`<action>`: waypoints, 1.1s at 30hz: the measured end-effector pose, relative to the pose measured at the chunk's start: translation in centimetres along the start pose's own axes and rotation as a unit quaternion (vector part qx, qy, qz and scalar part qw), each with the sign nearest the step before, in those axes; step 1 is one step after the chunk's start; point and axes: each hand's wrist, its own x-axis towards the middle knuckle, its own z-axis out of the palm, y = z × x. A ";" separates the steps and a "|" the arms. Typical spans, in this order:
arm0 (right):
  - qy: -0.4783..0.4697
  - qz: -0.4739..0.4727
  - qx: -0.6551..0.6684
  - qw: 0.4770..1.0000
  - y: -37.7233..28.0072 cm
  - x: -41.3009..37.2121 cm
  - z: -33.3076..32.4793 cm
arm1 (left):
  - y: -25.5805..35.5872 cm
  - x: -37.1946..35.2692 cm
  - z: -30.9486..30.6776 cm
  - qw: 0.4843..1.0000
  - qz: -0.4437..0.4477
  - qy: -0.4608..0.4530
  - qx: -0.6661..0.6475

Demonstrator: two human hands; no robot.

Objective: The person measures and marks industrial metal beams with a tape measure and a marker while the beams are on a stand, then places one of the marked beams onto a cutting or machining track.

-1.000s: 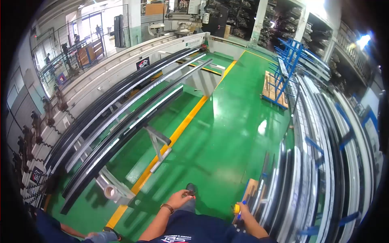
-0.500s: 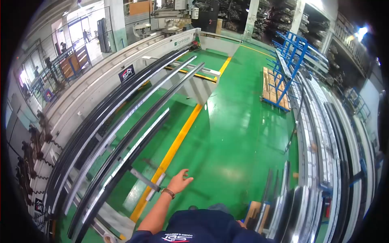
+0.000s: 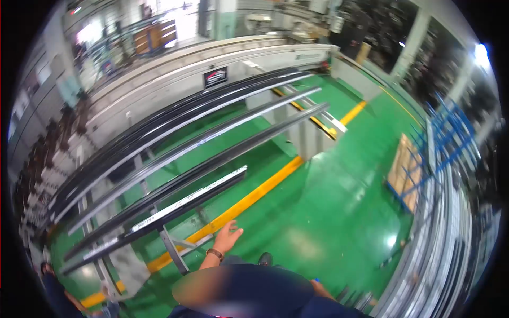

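My left hand, with a watch on its wrist, hangs over the green floor with its fingers loosely apart and nothing in them. Closest to it is a short dark profile with a white labelled strip, resting on a grey support arm. Behind that lie a long dark profile, a silver-edged profile and a bundle of black profiles. My right hand shows only in part beside my body. A small blue tip appears at it; its fingers are hidden.
Another person's arm enters at the lower left. A long machine bed runs behind the profiles. To the right are a blue rack, a wooden pallet and stacked long profiles. A yellow line crosses the floor.
My view has turned left, so the profiles and machine sit farther right in the picture. The other person has come into view at lower left. My left hand stays open.
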 end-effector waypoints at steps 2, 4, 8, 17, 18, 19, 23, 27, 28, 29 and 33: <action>-0.017 0.026 0.010 0.999 -9.0 3.0 -1.1 | 1.1 1.4 -0.6 0.999 -0.014 0.044 -0.019; 0.012 0.071 -0.007 0.997 -18.2 8.4 -1.2 | 1.9 2.5 -0.8 0.995 -0.033 0.083 -0.048; -0.020 -0.009 0.034 0.999 -35.3 13.4 5.3 | 2.0 6.2 -1.5 0.972 -0.084 0.146 -0.164; -0.103 0.004 -0.026 0.994 -46.2 21.4 24.3 | -1.2 19.3 -13.3 0.844 -0.189 0.368 -0.342; -0.108 0.006 -0.049 0.993 -46.9 21.8 26.4 | -3.4 21.3 -14.7 0.823 -0.228 0.384 -0.350; -0.105 0.014 -0.068 0.992 -47.0 21.4 27.8 | -4.9 23.1 -15.9 0.799 -0.233 0.421 -0.360; -0.097 0.049 -0.157 0.982 -47.6 21.8 29.2 | -9.1 28.4 -20.5 0.721 -0.297 0.514 -0.358; -0.095 0.084 -0.147 0.981 -48.5 24.5 26.0 | -12.4 31.7 -23.5 0.651 -0.274 0.479 -0.521; -0.102 0.087 -0.161 0.978 -49.1 25.2 25.3 | -23.4 32.8 -24.9 0.752 -0.283 0.383 -0.456; -0.069 0.094 -0.198 0.973 -50.1 25.1 25.0 | -24.0 31.9 -25.5 0.733 -0.270 0.357 -0.512; -0.027 0.131 -0.302 0.944 -56.1 28.0 24.7 | -18.4 30.7 -27.2 0.625 -0.411 0.496 -0.439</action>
